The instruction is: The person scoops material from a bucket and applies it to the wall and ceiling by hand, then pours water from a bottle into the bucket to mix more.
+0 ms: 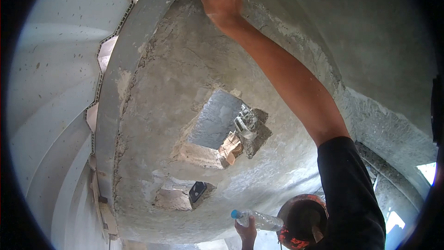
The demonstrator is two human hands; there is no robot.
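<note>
My right hand [223,1] is raised high against the grey cement-plastered wall [180,51], near its upper edge. Its fingers are curled in, and whatever they may hold is too hidden to name. Low in the view, my left hand [247,232] grips a clear plastic bottle [264,221] with a blue cap. The bottle lies sideways, its base end beside a round, worn bucket [287,237] with orange-red marks. A brownish handle-like piece [317,234] shows in the bucket's dark inside.
A square opening [215,118] in the wall holds a crumpled plastic bag [247,127] and torn brown paper [230,148]. A dark phone-like object [197,191] stands in a smaller recess below. White corrugated sheeting [60,74] runs along the left.
</note>
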